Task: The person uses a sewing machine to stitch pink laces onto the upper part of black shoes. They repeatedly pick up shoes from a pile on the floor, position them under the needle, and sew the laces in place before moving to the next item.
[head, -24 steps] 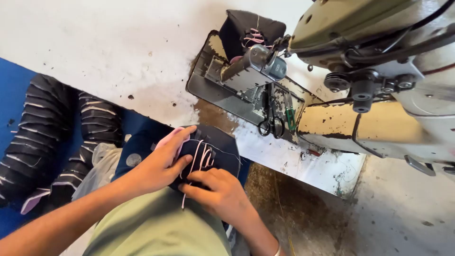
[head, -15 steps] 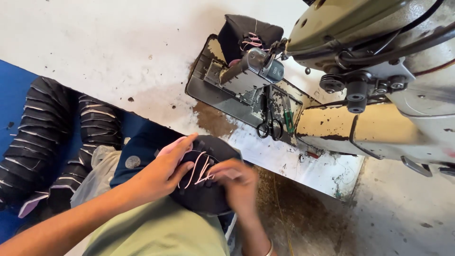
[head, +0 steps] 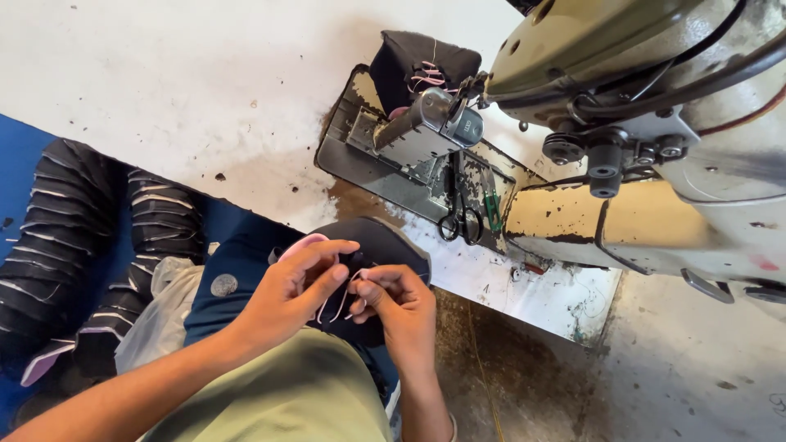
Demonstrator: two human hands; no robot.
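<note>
Your left hand (head: 291,286) and right hand (head: 401,307) meet over the dark fabric piece (head: 381,254) in your lap, fingers narrowed to pinch its pale pink trim (head: 332,304) between them. The piece is held just short of the table edge and not yet under the needle, so the stitching on it looks still to come. Beyond your fingertips lie black scissors (head: 458,221), then the sewing machine (head: 639,123), with another dark piece (head: 422,65) behind its arm. Left of your wrist, striped pieces (head: 90,237) are stacked.

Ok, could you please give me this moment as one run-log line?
left hand: grips dark fabric piece | right hand: pinches its pink cord | scissors: on sewing machine bed
</note>
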